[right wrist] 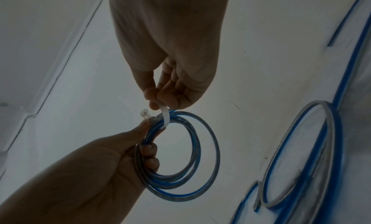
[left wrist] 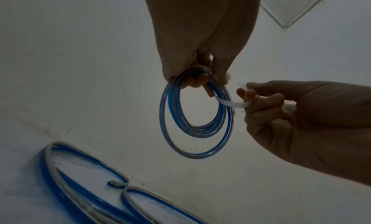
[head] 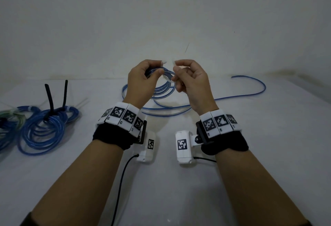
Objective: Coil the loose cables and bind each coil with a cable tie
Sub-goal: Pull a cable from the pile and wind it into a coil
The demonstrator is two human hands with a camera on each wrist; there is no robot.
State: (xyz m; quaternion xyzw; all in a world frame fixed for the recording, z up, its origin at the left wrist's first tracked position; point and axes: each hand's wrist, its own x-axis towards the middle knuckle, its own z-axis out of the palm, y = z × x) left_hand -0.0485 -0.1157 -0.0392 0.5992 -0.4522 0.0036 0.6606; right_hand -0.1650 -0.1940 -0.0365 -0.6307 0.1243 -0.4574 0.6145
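Note:
My left hand [head: 157,68] holds a small coil of blue cable [head: 161,89] up above the white table [head: 179,190]. Its fingers [left wrist: 196,81] curl through the coil [left wrist: 166,132], and its thumb and forefinger hold the clear head [right wrist: 145,114] of a white cable tie [left wrist: 230,103]. The tie [right wrist: 165,116] passes round the coil's strands [right wrist: 216,148]. My right hand [head: 177,68] pinches the tie's tail between thumb and fingers [right wrist: 158,100], close beside the left hand. The tail and the head stand slightly apart.
Loose blue cable [head: 250,93] trails from under my hands across the table to the right. Bound blue coils [head: 43,129] with upright black ties [head: 49,98] lie at the far left. A plain wall [head: 161,19] stands right behind the table.

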